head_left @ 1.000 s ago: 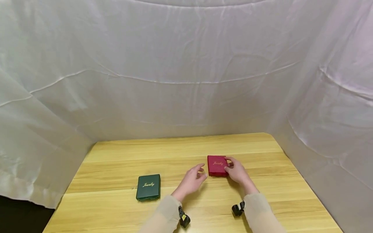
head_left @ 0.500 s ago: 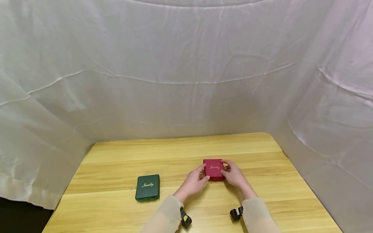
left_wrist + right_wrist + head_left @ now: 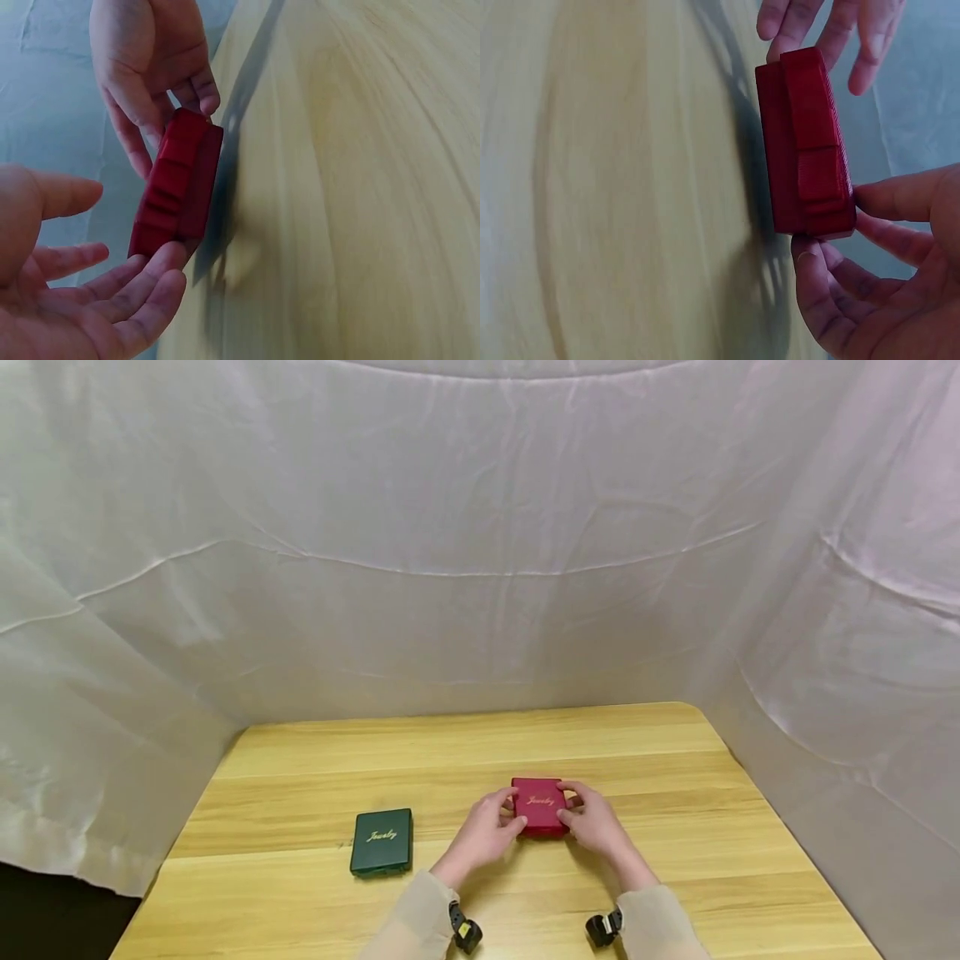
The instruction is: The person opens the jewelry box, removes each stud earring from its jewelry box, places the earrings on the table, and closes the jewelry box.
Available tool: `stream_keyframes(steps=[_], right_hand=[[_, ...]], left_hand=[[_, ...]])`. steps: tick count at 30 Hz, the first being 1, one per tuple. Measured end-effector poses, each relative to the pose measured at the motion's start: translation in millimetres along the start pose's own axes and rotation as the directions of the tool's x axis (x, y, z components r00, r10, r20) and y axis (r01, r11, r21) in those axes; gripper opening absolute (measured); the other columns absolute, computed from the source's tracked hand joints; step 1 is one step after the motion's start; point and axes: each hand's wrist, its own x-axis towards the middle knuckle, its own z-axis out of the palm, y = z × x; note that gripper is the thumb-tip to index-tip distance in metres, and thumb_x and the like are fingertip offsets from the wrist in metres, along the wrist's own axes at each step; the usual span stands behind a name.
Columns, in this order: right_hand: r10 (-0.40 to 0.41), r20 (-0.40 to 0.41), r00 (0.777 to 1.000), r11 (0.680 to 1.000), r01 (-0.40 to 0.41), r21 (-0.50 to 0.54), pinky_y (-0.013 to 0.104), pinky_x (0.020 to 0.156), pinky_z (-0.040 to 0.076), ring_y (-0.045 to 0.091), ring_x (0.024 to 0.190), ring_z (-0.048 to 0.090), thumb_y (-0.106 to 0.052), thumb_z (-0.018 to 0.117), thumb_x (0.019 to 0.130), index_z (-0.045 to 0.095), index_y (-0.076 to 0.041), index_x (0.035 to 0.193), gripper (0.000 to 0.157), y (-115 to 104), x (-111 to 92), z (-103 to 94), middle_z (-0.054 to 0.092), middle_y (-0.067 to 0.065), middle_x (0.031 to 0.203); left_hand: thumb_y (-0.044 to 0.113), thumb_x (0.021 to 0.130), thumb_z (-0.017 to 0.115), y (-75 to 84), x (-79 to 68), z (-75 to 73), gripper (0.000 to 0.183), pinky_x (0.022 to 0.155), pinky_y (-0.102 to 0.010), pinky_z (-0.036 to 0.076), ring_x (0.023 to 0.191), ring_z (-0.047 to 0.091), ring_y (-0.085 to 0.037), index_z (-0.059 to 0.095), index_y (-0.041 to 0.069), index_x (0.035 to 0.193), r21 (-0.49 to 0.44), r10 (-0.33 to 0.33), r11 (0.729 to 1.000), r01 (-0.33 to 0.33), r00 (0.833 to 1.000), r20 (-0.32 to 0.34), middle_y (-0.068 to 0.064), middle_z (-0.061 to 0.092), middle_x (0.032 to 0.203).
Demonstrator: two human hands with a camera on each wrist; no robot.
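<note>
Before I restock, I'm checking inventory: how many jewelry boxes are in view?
2: the red box between left hand and right hand, the green box on the table further left.

The red box (image 3: 540,821) looks like hard plastic, smooth and softly lustrous on its outer faces, with fine ribbing on the clasp at its side; its lettering (image 3: 542,801) has a gold, metallic look. The green box (image 3: 379,853) also looks like smooth plastic, with a low sheen. The table (image 3: 315,760) shows a smooth, satiny wood grain. The curtain (image 3: 465,485) is thin, creased cloth with a silky gloss. The sleeves (image 3: 662,922) are matt fabric.
</note>
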Motion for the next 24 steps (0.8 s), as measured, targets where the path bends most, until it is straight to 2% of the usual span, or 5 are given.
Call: stream_keyframes(steps=[5,11,18,24], right_hand=[[-0.026,0.026,0.999,0.998,0.024,0.062,0.038,0.061,0.055,0.023,0.078,0.062,0.008,0.065,0.086,0.060,-0.001,0.128,0.043,-9,-5,6.3,0.061,0.015,0.096],[-0.040,0.081,0.996,0.996,0.034,0.078,0.040,0.056,0.055,0.020,0.074,0.060,0.006,0.065,0.088,0.060,-0.002,0.129,0.042,-16,-12,13.6,0.060,0.014,0.096],[-0.113,0.124,0.986,0.993,0.107,0.056,0.033,0.057,0.054,0.020,0.075,0.060,0.006,0.065,0.088,0.059,0.000,0.126,0.039,-17,-17,24.0,0.060,0.013,0.095],[-0.126,0.166,0.978,0.991,0.115,0.073,0.033,0.052,0.053,0.018,0.072,0.060,0.004,0.066,0.089,0.058,0.000,0.127,0.039,-17,-18,34.3,0.059,0.012,0.094]], left_hand=[[0.009,0.091,0.068,-4.5,-8.9,-10.5,0.048,0.075,-0.030,0.055,0.085,0.064,-0.017,0.053,-0.004,0.135,-0.001,-0.016,1.000,0.016,0.999,-0.033,-0.010,0.061,0.103],[0.006,0.089,0.068,-9.3,-21.9,-19.7,0.045,0.071,-0.029,0.055,0.080,0.064,-0.015,0.056,-0.002,0.131,-0.017,-0.029,0.999,0.028,0.998,-0.052,-0.009,0.064,0.097],[0.005,0.088,0.069,-12.3,-34.6,-26.6,0.045,0.074,-0.033,0.055,0.084,0.064,-0.018,0.055,-0.003,0.131,-0.023,-0.062,0.998,0.061,0.996,-0.058,-0.010,0.064,0.100],[0.004,0.087,0.069,-18.8,-43.7,-33.4,0.046,0.073,-0.031,0.055,0.083,0.065,-0.018,0.055,-0.003,0.130,-0.018,-0.068,0.998,0.067,0.996,-0.062,-0.010,0.064,0.100]])
